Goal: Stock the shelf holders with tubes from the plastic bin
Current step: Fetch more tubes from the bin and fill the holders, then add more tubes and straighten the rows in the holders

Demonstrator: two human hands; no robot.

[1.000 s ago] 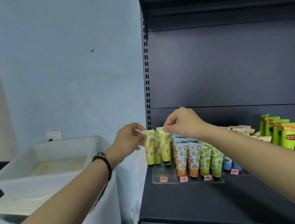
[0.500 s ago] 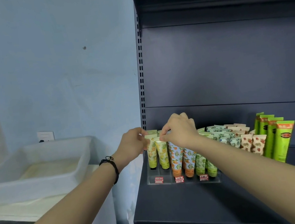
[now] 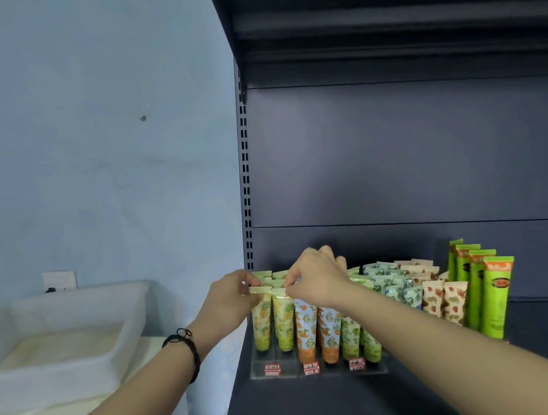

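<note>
A clear acrylic holder stands on the dark shelf, filled with rows of upright patterned tubes. My left hand pinches the top of the front-left yellow-green tube. My right hand pinches the top of the yellow tube beside it. Both tubes stand in the holder's leftmost slots. Orange-and-blue tubes and green leafy tubes fill the rows to the right. The white plastic bin sits to the left, and no tubes show inside it.
Strawberry-print tubes and tall bright green tubes stand further right on the shelf. A dark shelf back panel rises behind, with another shelf overhead. A blue wall with an outlet is behind the bin.
Both hands have lowered the two yellow tubes into the holder's left slots. The camera view shifted slightly left and down; the hands stay pinched on the tube tops.
</note>
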